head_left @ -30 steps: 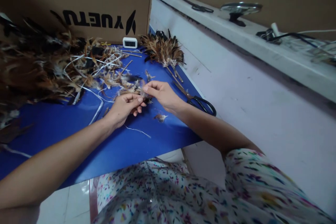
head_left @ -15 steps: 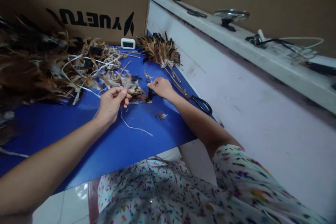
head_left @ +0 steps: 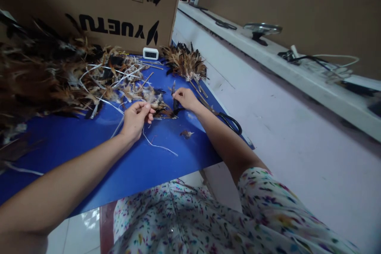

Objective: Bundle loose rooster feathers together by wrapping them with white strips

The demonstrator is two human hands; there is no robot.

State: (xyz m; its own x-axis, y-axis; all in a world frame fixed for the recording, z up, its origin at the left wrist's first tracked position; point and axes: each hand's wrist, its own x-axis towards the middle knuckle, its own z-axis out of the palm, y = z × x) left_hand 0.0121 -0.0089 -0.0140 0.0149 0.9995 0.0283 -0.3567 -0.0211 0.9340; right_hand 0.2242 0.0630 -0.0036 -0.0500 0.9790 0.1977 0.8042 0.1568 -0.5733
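My left hand (head_left: 135,118) pinches a small bunch of brown and white feathers (head_left: 157,105) above the blue board (head_left: 89,147). A white strip (head_left: 159,145) trails from that hand across the board. My right hand (head_left: 185,98) is a little to the right, its fingers closed on a dark feather (head_left: 175,105) that stands up from the board. A single loose feather (head_left: 187,134) lies near my right forearm.
A big heap of brown and black feathers with white strips (head_left: 50,79) covers the board's left. A cardboard box (head_left: 98,4) stands behind, a small white clock (head_left: 150,53) at its foot. A feather bundle (head_left: 184,61) and black scissors (head_left: 230,121) lie right.
My hands have come apart. The right hand moved away to the right and took hold of a dark feather, while the left kept its bunch.
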